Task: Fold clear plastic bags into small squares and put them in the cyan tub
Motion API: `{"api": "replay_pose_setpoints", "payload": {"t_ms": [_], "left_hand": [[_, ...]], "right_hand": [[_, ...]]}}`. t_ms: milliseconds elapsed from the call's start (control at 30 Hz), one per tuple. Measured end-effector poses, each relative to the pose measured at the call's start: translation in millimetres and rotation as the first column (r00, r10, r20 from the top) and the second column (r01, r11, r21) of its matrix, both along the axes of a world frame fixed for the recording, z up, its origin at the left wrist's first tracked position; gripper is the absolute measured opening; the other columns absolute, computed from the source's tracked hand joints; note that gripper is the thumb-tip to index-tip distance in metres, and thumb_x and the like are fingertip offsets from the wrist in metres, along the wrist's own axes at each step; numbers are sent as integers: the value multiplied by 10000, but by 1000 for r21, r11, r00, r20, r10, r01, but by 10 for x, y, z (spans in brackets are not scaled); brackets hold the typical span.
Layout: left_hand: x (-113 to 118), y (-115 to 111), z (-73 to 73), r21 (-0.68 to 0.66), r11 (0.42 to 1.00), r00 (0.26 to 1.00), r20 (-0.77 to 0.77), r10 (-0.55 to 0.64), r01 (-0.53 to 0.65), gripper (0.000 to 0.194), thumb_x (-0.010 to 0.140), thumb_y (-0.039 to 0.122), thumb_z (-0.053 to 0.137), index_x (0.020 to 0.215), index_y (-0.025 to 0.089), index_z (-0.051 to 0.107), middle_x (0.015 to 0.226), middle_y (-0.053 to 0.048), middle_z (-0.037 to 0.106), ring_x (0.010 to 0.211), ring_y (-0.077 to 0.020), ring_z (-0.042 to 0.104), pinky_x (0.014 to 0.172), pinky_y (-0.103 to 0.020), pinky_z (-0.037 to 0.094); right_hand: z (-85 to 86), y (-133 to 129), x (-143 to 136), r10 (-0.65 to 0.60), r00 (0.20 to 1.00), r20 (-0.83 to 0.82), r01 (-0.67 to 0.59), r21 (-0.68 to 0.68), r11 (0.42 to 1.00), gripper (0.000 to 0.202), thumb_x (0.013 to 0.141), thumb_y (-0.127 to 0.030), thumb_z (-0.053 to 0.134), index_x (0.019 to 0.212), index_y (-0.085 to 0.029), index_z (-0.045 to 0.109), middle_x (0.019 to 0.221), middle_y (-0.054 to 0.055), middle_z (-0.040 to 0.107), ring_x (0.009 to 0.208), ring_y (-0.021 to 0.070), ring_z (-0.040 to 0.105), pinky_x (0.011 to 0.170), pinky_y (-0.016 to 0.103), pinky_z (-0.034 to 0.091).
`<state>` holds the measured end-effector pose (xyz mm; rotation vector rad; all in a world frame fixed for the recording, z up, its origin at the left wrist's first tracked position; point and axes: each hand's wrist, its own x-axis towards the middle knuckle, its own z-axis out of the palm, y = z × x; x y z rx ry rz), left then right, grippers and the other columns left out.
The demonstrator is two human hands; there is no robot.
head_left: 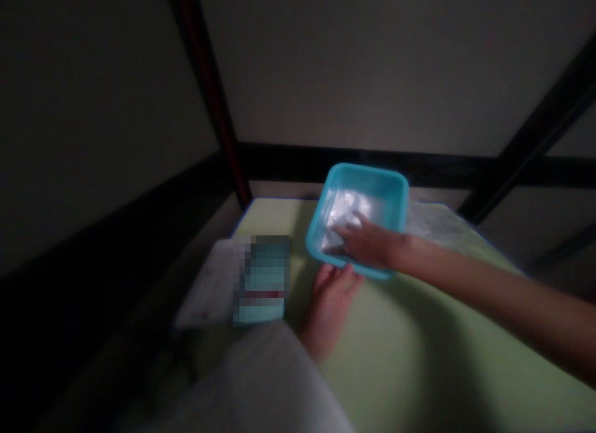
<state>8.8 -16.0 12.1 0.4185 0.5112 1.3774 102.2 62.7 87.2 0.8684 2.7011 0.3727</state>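
A turquoise plastic basin [404, 200] with rounded corners is at the far part of the pale green tabletop. My left hand [331, 296] holds its near side, with fingers at the rim and the rest of the grip out of sight. Reaching in from the right, my right hand [372, 241] is inside the basin with its fingers spread. Shiny clear plastic [338, 209] lies in there under the fingertips, too blurred to show what it wraps.
A pixelated teal box-like item [263, 281] lies left of my left hand, beside a whitish sheet or bag [209, 284]. Clear plastic film [431, 225] sits right of the basin. Pale cloth [270, 389] fills the lower front. Behind the table [465, 321] stands a wall.
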Motion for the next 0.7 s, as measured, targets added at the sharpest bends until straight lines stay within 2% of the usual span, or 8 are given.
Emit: {"api": "replay_pose_setpoints", "payload": {"t_ms": [267, 467, 600, 700], "left_hand": [[8, -8, 8, 6, 1000, 1000, -4, 5, -5, 265, 711, 138, 701, 958, 193, 623, 1226, -43, 597, 1194, -228, 518, 1051, -405, 365], [8, 2, -10, 8, 1000, 1000, -9, 17, -17, 267, 706, 146, 709, 953, 192, 622, 1199, -44, 606, 1189, -229, 520, 1048, -414, 364], [15, 18, -17, 21, 1000, 1000, -1, 3, -3, 288, 705, 146, 707, 973, 195, 612, 1198, -40, 605, 1199, -227, 510, 1045, -402, 369], [13, 29, -20, 22, 1000, 1000, -4, -6, 6, 311, 706, 148, 704, 997, 197, 605, 1200, -42, 604, 1213, -231, 497, 1045, -399, 367]], "right_hand": [[7, 15, -58, -7, 994, 112, 6, 13, 1000, 439, 882, -105, 498, 1257, -322, 566, 1354, 140, 497, 1219, 319, 491, 1002, 585, 328], [10, 19, -77, -44, 990, 135, 45, -3, 999, 442, 901, -109, 449, 1283, -309, 548, 1395, 158, 452, 1236, 335, 474, 1016, 586, 307], [73, -1, -53, -75, 989, 131, 85, -68, 994, 452, 877, -92, 471, 1267, -300, 565, 1402, 145, 451, 1244, 354, 461, 1010, 592, 322], [153, -2, -20, -98, 984, 147, 120, -144, 982, 464, 849, -82, 508, 1259, -292, 569, 1425, 131, 427, 1274, 345, 428, 1017, 553, 346]]}}
